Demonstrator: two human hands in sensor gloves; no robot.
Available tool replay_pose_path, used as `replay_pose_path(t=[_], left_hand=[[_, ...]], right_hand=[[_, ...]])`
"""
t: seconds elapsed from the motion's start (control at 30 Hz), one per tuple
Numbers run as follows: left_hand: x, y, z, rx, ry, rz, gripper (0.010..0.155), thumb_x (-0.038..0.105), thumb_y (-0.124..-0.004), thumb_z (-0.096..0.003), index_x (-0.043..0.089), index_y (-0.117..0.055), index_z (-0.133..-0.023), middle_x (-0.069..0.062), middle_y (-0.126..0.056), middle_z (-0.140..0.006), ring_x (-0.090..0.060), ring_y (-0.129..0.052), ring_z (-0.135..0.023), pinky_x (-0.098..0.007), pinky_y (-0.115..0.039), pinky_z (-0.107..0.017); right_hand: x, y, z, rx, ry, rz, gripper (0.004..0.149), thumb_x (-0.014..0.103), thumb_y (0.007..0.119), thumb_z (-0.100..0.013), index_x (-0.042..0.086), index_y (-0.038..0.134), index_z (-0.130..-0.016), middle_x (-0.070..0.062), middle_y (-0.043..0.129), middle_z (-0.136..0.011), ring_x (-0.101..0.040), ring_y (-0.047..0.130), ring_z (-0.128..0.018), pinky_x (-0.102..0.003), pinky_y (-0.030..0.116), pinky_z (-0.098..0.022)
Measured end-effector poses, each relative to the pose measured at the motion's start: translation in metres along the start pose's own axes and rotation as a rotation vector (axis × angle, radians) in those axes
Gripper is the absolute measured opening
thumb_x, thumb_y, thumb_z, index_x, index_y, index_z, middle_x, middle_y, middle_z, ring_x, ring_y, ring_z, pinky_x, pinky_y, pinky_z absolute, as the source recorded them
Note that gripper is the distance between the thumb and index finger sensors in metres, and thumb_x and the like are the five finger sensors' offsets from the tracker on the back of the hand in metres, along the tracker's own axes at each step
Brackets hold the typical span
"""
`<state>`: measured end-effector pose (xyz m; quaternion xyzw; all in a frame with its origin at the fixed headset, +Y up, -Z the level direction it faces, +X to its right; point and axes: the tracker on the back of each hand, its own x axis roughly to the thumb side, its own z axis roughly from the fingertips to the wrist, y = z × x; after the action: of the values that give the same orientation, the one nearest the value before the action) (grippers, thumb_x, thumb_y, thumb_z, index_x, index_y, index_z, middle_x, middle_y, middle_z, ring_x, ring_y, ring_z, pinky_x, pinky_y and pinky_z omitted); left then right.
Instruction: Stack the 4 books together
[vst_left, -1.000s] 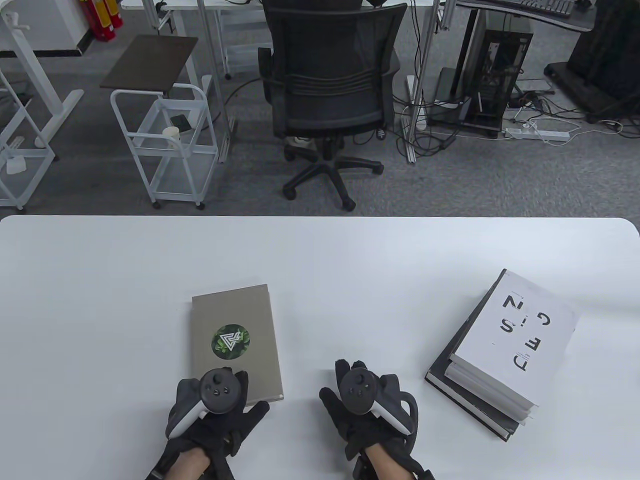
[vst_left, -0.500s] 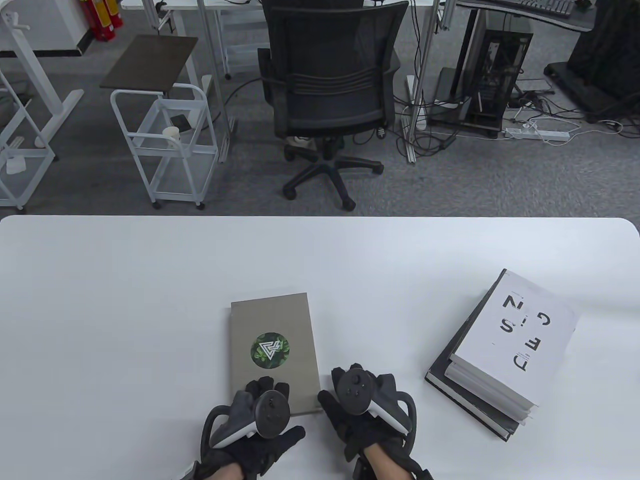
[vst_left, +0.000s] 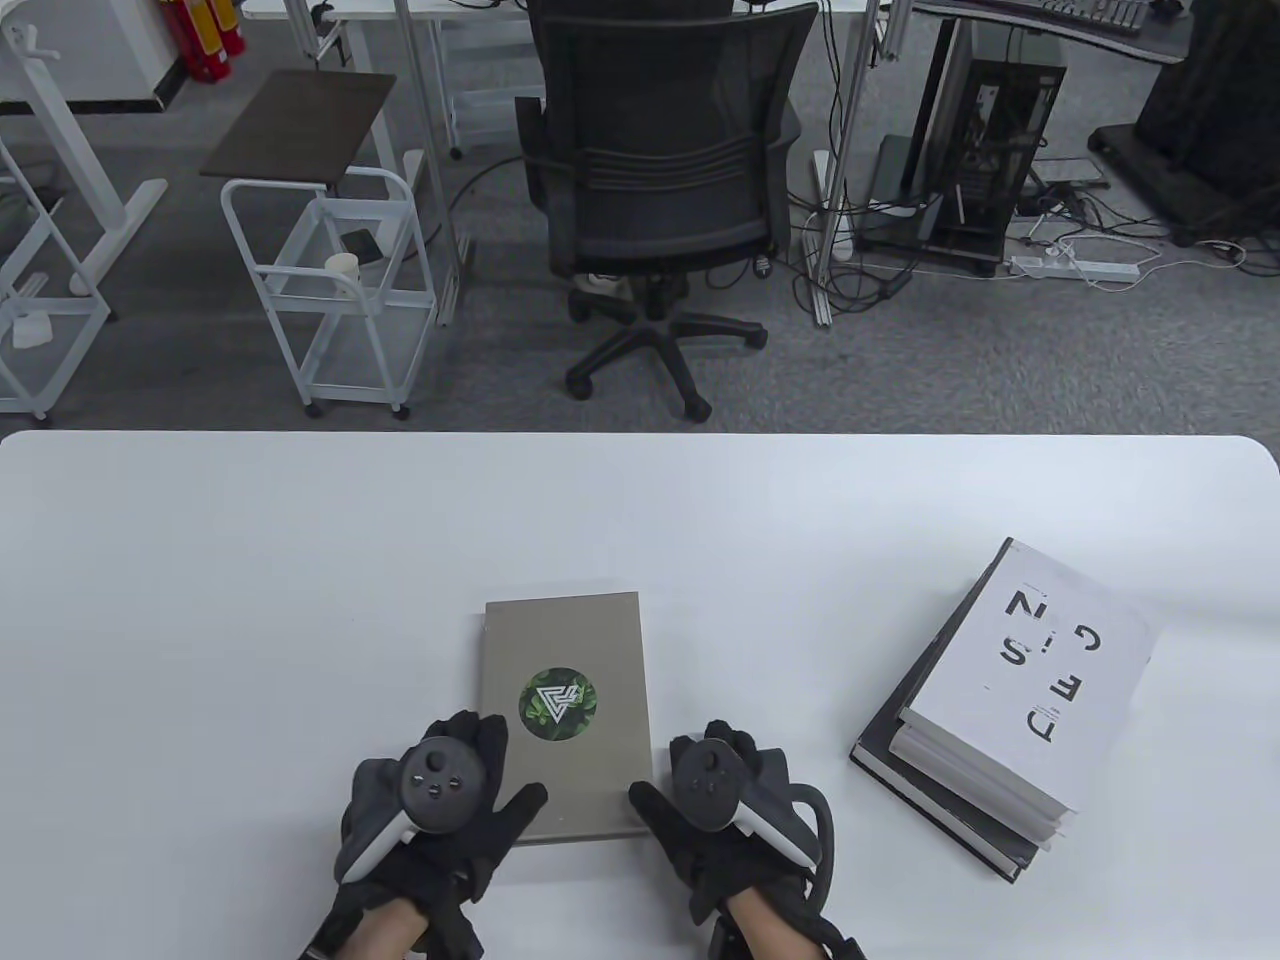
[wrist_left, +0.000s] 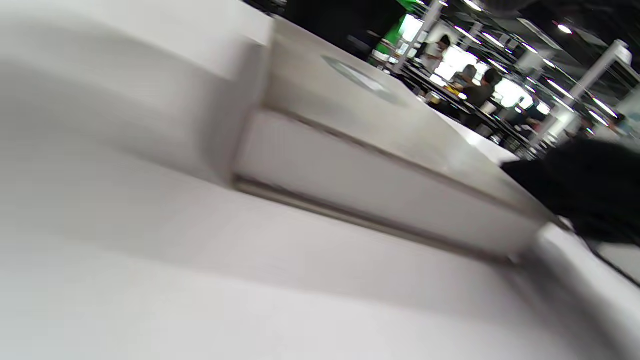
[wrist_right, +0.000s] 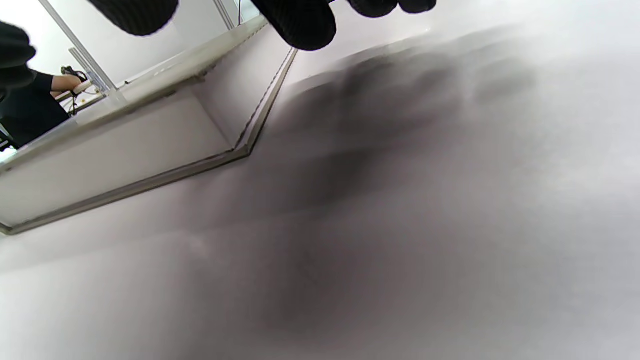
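A grey book (vst_left: 570, 660) with a round green emblem lies flat at the front middle of the white table (vst_left: 250, 560). My left hand (vst_left: 470, 775) rests on its near left corner, fingers spread on the cover and thumb along the near edge. The left wrist view shows the book's page edge (wrist_left: 380, 185) close up. My right hand (vst_left: 695, 790) lies open on the table at the book's near right corner, thumb next to it. The right wrist view shows that corner (wrist_right: 235, 145) under my fingertips (wrist_right: 300, 25). A white lettered book (vst_left: 1040, 670) lies on a black book (vst_left: 900, 770) at the right.
The stack at the right sits askew, a hand's width from my right hand. The table's far edge (vst_left: 640, 436) runs across the view. Beyond it stand an office chair (vst_left: 660, 190) and a white cart (vst_left: 330, 290) on the floor.
The grey book has slid right across the table under my left hand. My left hand has shifted to the book's near left corner. My right hand has barely moved.
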<state>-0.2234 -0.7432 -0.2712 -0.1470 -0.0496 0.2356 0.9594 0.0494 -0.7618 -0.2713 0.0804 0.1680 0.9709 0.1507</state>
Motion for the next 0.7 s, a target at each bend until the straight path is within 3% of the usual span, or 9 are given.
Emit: replay_pose_path(t=[0.13,0.2,0.27,0.37,0.7], left_hand=[[-0.023,0.002,-0.005,0.003,0.110,0.074,0.082,0.064,-0.054,-0.0476,0.014,-0.036,-0.109,-0.015,-0.057,-0.101,-0.039,-0.064,-0.089,-0.061,-0.053,-0.067],[-0.027,-0.001,-0.008,-0.013,0.142,0.052,0.080,0.064,-0.054,-0.0474,0.009,-0.050,-0.105,-0.012,-0.081,-0.084,-0.035,-0.085,-0.070,-0.059,-0.068,-0.055],[-0.026,-0.004,-0.011,-0.029,0.148,0.045,0.078,0.064,-0.054,-0.0475,0.006,-0.063,-0.100,-0.010,-0.092,-0.069,-0.032,-0.094,-0.055,-0.057,-0.075,-0.046],[-0.022,-0.011,-0.014,-0.067,0.136,0.045,0.077,0.063,-0.054,-0.0476,0.005,-0.069,-0.096,-0.009,-0.097,-0.062,-0.031,-0.097,-0.048,-0.056,-0.078,-0.042],[-0.009,-0.021,-0.014,-0.092,0.073,-0.045,0.079,0.063,-0.055,-0.0469,0.001,-0.067,-0.096,-0.011,-0.095,-0.062,-0.031,-0.094,-0.046,-0.057,-0.076,-0.044]], right_hand=[[0.004,0.007,-0.001,0.016,0.001,0.031,0.086,0.065,0.044,-0.064,-0.002,0.035,-0.117,-0.033,0.023,-0.116,-0.057,0.023,-0.104,-0.073,0.034,-0.075],[0.008,0.011,-0.002,0.027,0.004,0.076,0.086,0.064,0.043,-0.064,-0.003,0.037,-0.116,-0.033,0.023,-0.115,-0.058,0.022,-0.103,-0.073,0.033,-0.075],[0.010,0.013,-0.002,0.032,0.005,0.093,0.086,0.064,0.041,-0.063,-0.004,0.040,-0.116,-0.033,0.023,-0.115,-0.058,0.021,-0.103,-0.074,0.033,-0.075],[0.012,0.016,-0.003,0.053,0.001,0.077,0.086,0.063,0.041,-0.064,-0.006,0.039,-0.115,-0.033,0.024,-0.116,-0.058,0.022,-0.103,-0.074,0.033,-0.075],[0.009,0.016,-0.004,0.086,-0.003,-0.042,0.081,0.061,0.041,-0.065,-0.002,0.038,-0.116,-0.031,0.024,-0.116,-0.056,0.021,-0.103,-0.072,0.033,-0.074]])
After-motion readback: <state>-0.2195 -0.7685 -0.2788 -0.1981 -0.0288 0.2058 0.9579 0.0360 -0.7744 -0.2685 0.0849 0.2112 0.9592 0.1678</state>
